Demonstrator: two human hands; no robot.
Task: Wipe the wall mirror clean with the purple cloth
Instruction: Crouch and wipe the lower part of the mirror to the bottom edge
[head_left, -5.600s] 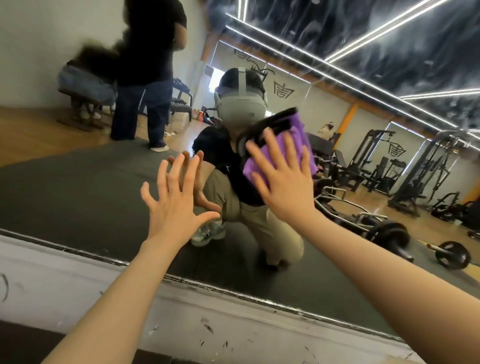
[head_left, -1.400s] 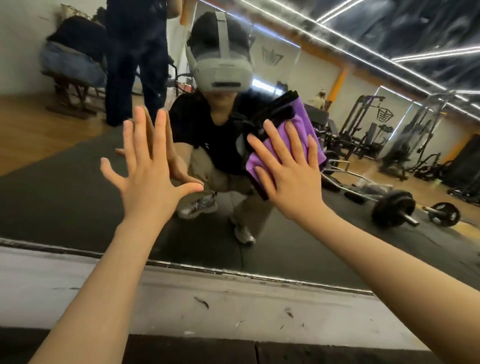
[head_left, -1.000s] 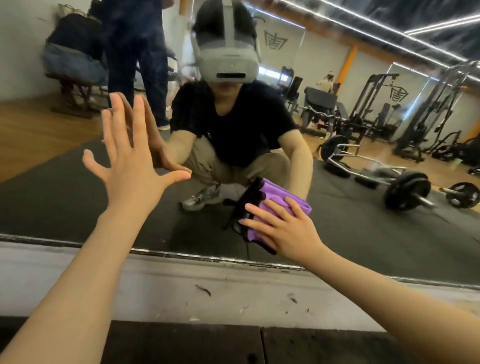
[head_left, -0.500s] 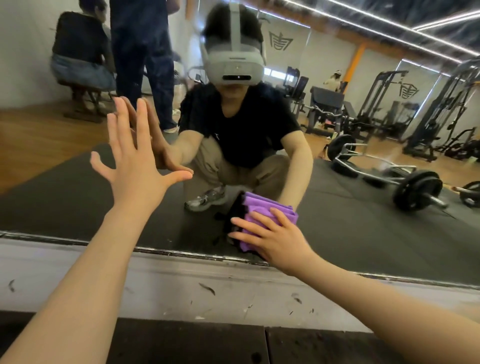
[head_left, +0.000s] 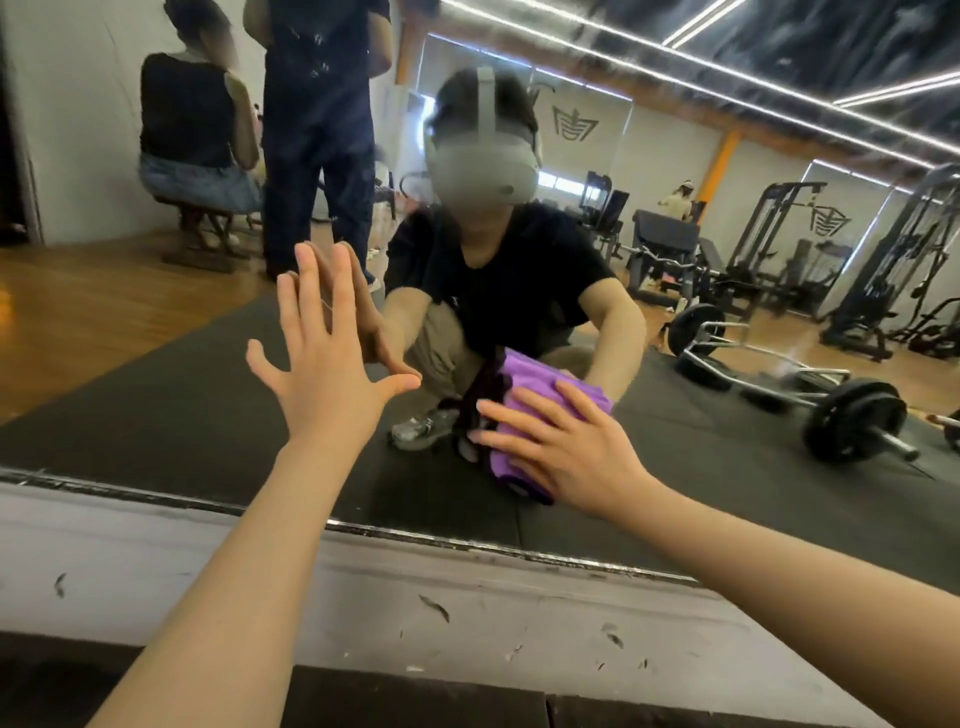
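Below the glass runs a scuffed white wall band (head_left: 467, 603) above a dark floor strip (head_left: 415, 701), while the reflection shows a black rubber mat (head_left: 182, 410), a loaded steel barbell frame (head_left: 810, 384), dark weight machines (head_left: 883, 270) and light wooden flooring (head_left: 93, 312).

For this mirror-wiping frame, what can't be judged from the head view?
- Purple cloth: mostly covered by the right hand; its full shape is hidden.
- Mirror: cut off by the top and side edges; its extent is unknown.
- Smudges or streaks on the glass: lost among the reflections.
- Left hand: its palm faces away, so contact with the glass is unclear.
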